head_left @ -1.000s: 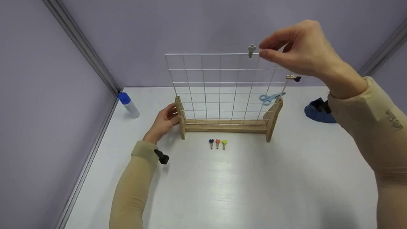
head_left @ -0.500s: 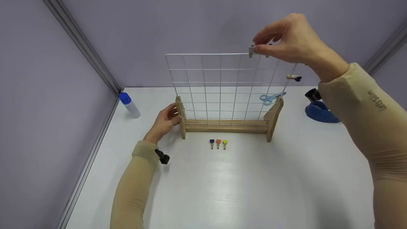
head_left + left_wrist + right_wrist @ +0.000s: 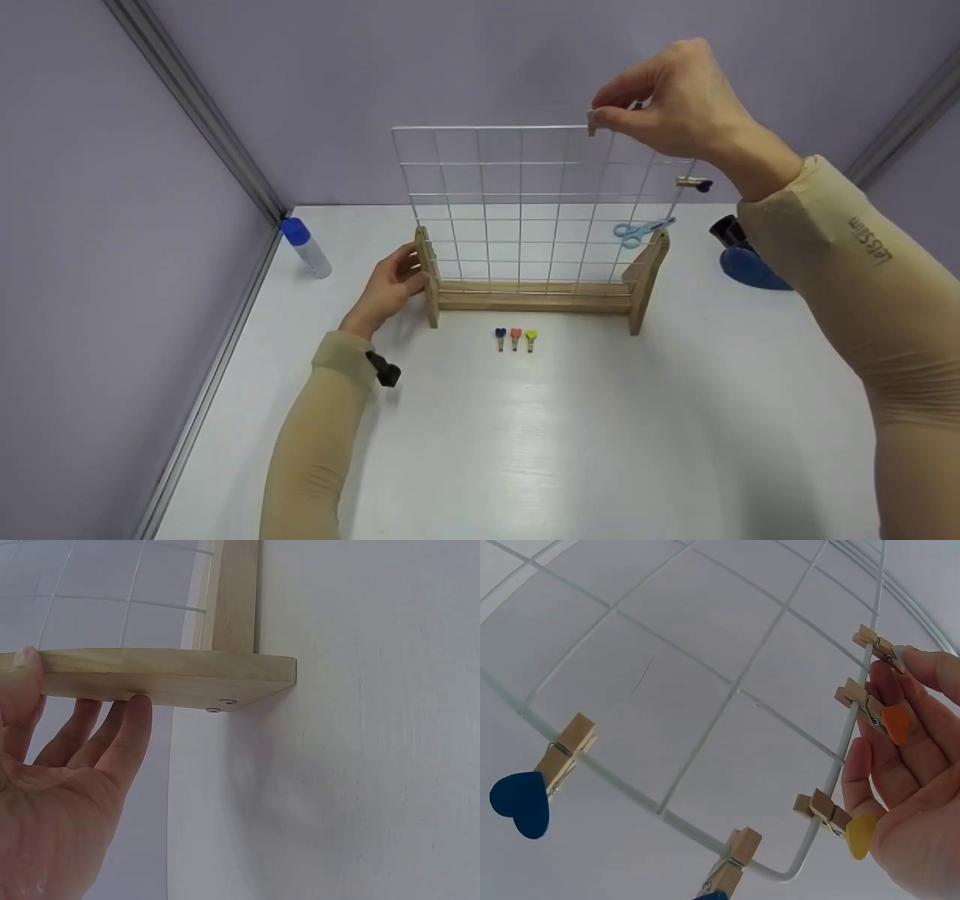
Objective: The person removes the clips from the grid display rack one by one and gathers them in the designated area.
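Since a second ago the right hand (image 3: pixel 679 105) has closed in from beside the top wire onto the white clothespin (image 3: pixel 592 120), which it now pinches between thumb and fingertips; over the last half second it has barely shifted.

Largest is the white table (image 3: pixel 525 450), boxed in by lilac walls. On its middle stands the wire grid (image 3: pixel 517 202), upright in a wooden stand (image 3: pixel 534 298). The left hand (image 3: pixel 386 289) grips the stand's left upright; in the left wrist view the thumb (image 3: pixel 22 671) lies over the wood and the fingers (image 3: pixel 131 724) curl beneath it, so this hand is clasped on the stand.

The white clothespin sits on the grid's top wire, right of centre. The right wrist view shows the fingertips (image 3: pixel 922 667) on the uppermost pin (image 3: pixel 877 643) on the frame wire, with an orange-heart pin (image 3: pixel 870 711) and a yellow-heart pin (image 3: pixel 832 819) clipped along the same wire close to the fingers, and a blue-heart pin (image 3: pixel 540 780) on another wire well to the left.

At the far right of the table rests a dark blue object (image 3: pixel 746 262), partly hidden by the right sleeve. At the far left lies a glue stick (image 3: pixel 304 246) with a blue cap. Light blue scissors (image 3: pixel 637 230) show at the grid's right side, and a navy-tipped pin (image 3: pixel 694 183) is clipped to its right edge. Just near of the stand, three small pins (image 3: pixel 515 338) lie side by side: blue, orange, yellow.
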### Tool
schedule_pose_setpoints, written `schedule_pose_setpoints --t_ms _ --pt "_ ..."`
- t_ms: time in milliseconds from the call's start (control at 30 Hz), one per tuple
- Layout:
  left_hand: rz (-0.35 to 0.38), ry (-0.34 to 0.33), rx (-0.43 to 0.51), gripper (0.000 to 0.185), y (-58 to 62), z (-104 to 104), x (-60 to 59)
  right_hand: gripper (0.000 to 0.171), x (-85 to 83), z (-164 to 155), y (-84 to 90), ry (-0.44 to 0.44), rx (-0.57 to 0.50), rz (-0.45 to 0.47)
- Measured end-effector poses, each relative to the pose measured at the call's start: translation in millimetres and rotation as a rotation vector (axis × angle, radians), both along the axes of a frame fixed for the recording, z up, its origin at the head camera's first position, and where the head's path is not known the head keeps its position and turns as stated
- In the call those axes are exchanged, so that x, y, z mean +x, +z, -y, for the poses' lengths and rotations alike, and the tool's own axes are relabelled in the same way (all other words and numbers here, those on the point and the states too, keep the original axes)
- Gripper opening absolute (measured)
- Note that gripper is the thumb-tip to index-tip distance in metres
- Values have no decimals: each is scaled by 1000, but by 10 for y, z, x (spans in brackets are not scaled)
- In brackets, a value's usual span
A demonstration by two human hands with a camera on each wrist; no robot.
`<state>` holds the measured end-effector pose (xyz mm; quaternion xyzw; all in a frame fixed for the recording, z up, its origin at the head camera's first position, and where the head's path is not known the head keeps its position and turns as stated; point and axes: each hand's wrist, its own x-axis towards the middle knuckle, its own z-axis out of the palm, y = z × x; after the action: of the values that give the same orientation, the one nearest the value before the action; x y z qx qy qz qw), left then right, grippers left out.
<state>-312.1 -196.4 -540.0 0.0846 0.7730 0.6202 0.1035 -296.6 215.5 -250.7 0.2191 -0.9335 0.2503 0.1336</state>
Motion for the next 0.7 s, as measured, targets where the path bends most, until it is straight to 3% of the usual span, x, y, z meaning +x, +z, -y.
schedule_pose_setpoints --t_ms 333,567,700 --pt "-6 -11 1 65 3 3 -20 20 27 -6 6 32 -83 -95" --pt "7 -18 -7 66 -17 37 -6 15 137 32 6 157 -172 -227" --pt "2 -14 -7 66 -3 39 2 13 207 25 -76 222 -207 -238"
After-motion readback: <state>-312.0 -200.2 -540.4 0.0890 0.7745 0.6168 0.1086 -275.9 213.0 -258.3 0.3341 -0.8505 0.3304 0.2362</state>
